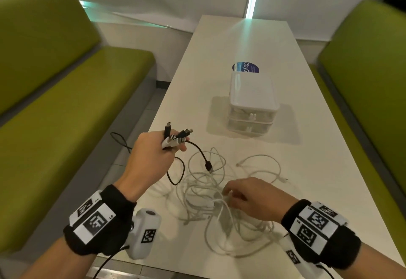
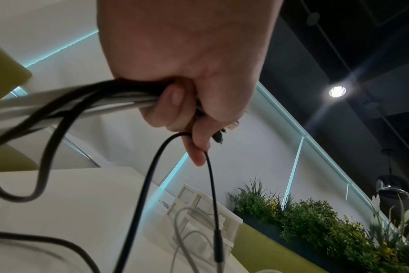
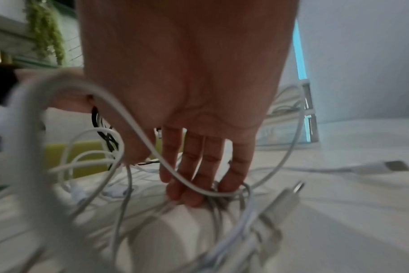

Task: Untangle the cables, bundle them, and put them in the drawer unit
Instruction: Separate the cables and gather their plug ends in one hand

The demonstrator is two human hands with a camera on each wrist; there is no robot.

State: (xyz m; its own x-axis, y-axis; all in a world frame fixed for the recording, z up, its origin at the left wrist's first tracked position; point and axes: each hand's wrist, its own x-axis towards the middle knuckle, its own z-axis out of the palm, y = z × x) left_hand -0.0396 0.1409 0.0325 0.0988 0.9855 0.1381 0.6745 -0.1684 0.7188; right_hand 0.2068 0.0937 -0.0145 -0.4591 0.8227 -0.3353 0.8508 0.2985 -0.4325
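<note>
My left hand (image 1: 173,142) is raised over the table's left edge and grips a bunch of cable ends (image 1: 175,136), black and white plugs sticking out past the fingers. In the left wrist view the left hand (image 2: 194,129) clamps black and white cords together. A black cable (image 1: 197,149) hangs from it in a loop. The white cable tangle (image 1: 211,191) lies on the table. My right hand (image 1: 230,193) reaches down into it; in the right wrist view the right hand (image 3: 192,184) has straight fingers touching the strands, one cord draped across them. The white drawer unit (image 1: 251,101) stands beyond, drawers closed.
The white table (image 1: 241,44) runs away from me between two green benches, the left bench (image 1: 55,81) and the right bench (image 1: 362,59). A blue round sticker (image 1: 245,68) lies behind the drawer unit. Part of the black cable dangles off the table's left edge.
</note>
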